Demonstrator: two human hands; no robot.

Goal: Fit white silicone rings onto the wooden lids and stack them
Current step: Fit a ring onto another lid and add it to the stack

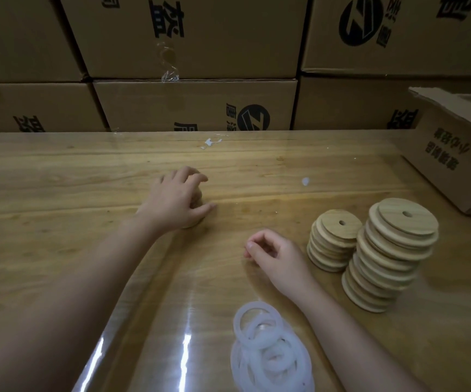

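Note:
My left hand (178,199) reaches out over the table's middle and curls round a short stack of wooden lids (196,206), which it mostly hides. My right hand (271,256) rests on the table with loosely curled fingers and holds nothing. To its right stand two stacks of round wooden lids with a small hole: a low stack (331,241) and a taller leaning stack (389,256). A pile of white silicone rings (268,352) lies at the near edge, just below my right hand.
The wooden table (87,179) lies under a glossy clear cover. An open cardboard box (454,154) sits at the right. A wall of stacked cardboard cartons (194,103) closes off the far edge. Small white scraps (211,142) lie near the back.

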